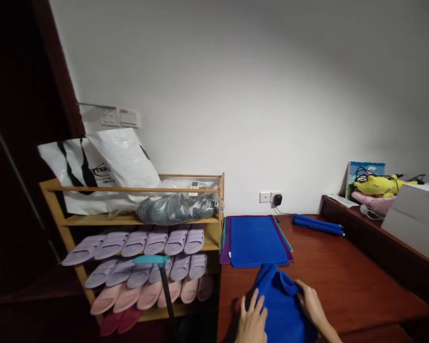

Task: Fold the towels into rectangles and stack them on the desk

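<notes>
A blue cloth lies bunched at the front of the brown desk, its top edge raised in loose folds. My left hand rests at the cloth's left edge with the fingers spread. With thumb and fingers closed on a curled fold at the right side, my right hand grips the same cloth. Beyond it, a flat blue cloth tops a stack with purple and green cloths showing at the edges. Farther right lies a narrow folded blue cloth near the wall.
Left of the desk stands a wooden shoe rack with lilac and pink slippers, white bags and a plastic-wrapped bundle. A black plug sits in the wall socket. A yellow plush toy lies on the raised right ledge.
</notes>
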Motion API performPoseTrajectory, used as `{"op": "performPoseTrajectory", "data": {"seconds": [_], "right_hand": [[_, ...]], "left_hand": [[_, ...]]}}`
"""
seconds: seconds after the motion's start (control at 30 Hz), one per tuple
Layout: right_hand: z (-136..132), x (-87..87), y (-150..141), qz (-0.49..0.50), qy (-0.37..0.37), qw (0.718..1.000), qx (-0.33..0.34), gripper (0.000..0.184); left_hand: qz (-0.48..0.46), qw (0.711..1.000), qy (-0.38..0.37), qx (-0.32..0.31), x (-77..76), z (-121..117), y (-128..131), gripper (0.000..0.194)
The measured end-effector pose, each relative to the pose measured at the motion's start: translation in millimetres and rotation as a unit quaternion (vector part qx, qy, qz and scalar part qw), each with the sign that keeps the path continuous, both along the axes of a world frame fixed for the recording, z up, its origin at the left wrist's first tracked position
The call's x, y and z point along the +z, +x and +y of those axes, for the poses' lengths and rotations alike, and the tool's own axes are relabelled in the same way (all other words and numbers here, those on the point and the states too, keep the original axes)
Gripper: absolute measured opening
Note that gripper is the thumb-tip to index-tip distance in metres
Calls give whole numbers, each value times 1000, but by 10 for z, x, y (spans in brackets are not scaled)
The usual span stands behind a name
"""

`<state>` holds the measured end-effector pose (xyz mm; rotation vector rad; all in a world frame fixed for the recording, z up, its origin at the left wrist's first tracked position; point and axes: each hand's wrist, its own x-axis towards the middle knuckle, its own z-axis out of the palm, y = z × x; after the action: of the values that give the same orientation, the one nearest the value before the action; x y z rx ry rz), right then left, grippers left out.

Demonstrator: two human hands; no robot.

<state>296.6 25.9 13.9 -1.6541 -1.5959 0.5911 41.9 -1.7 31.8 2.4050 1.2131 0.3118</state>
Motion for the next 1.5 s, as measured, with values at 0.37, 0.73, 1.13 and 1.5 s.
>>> {"op": "performPoseTrajectory", "data": {"seconds": [0.37,0.73,1.13,1.5], "right_hand": [[-11,11,164,-299,-33,943,-141,59],[-11,-446,-599,-282,-25,959,-15,57],[-87,-332,-492,-279,-13,960,12,58],[-221,-364,0,-297,9,952,68,58]], "left_hand": [[41,980,30,191,511,-11,-415,62],[-43,993,-89,65,-287,274,422,61],[159,956,-24,247,405,194,-690,65],[-60,987,-27,146,240,-35,-118,61]]}}
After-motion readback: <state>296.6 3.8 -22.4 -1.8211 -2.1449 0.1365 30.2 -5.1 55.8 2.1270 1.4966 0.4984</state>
